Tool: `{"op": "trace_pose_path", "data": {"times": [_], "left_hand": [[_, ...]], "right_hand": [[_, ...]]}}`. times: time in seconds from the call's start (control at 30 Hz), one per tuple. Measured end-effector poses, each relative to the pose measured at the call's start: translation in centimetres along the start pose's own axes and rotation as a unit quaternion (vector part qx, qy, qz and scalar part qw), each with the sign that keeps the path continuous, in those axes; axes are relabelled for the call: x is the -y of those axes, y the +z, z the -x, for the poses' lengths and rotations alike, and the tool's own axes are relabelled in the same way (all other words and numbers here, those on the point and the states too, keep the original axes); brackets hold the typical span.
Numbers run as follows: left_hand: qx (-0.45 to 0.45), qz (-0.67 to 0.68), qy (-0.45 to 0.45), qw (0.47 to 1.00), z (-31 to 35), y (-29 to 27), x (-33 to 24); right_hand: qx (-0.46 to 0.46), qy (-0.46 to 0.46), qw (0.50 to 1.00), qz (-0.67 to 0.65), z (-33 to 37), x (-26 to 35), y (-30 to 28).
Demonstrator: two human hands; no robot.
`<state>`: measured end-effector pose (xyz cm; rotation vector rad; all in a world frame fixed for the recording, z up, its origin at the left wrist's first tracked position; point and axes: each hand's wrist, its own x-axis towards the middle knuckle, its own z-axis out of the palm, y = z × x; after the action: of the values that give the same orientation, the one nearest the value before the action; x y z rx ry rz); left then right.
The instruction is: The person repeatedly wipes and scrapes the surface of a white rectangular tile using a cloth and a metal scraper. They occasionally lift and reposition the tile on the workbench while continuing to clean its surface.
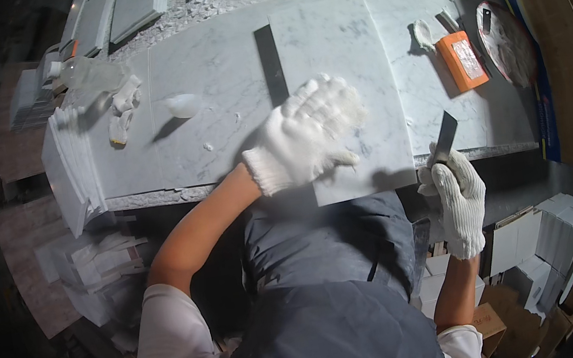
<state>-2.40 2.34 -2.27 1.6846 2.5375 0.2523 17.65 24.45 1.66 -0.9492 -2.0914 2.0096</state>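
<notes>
A pale grey-veined marble tile (pixel 332 31) lies lengthwise on the bench, its near end jutting past the front edge. My left hand (pixel 309 130), in a white knit glove, rests open and flat on the tile with the fingers stretched toward its right side. Off the tile's near right corner, my right hand (pixel 460 193), gloved the same way, is closed around a flat dark blade (pixel 445 135) with a slanted tip. That blade points up and away from me, apart from the tile. The lower part of it is hidden in my fingers.
Marble slabs form the worktop (pixel 196 58). An orange block (pixel 463 61), a round dish (pixel 505 43) and a cardboard box (pixel 567 59) stand at the right. Left are a translucent white object (pixel 183 106), a crumpled glove (pixel 124 109) and stacked tiles (pixel 71 168). More tiles (pixel 139 6) lie at the back.
</notes>
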Motion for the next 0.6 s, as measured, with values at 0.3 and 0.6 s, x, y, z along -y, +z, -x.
{"op": "trace_pose_path", "data": {"times": [0.3, 0.6], "left_hand": [[-0.079, 0.359, -0.077, 0.927, 0.5, 1.3, 0.3], [-0.161, 0.240, 0.011, 0.957, 0.2, 0.8, -1.2]], "right_hand": [[-0.002, -0.088, 0.989, 0.116, -2.8, -0.9, 1.2], [0.008, -0.179, 0.949, 0.260, -4.8, 0.8, 3.5]]}}
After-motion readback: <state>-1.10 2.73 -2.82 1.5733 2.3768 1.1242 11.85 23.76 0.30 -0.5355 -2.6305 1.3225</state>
